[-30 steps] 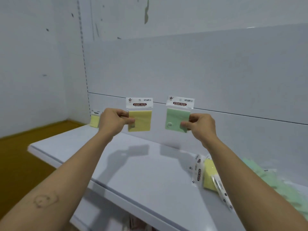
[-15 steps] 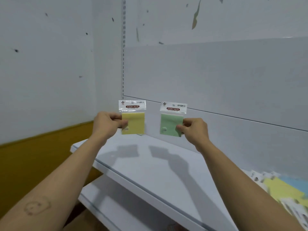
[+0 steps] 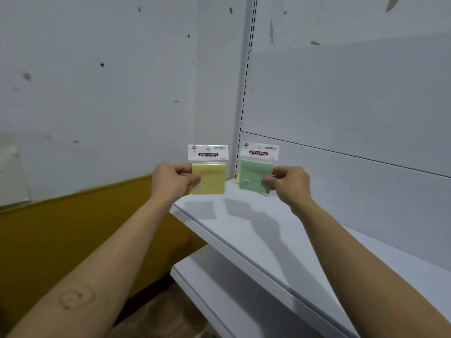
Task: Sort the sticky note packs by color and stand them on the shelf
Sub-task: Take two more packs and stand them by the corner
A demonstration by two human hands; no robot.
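The yellow pack and green pack are pinched by left hand and right hand, the shelf end now brought just below, likely for standing.

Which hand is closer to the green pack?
Right. The right hand pinches the green pack at its right edge; the left hand is off to its left, pinching the yellow pack.

Head-worn camera looks forward and down, close over the shelf.
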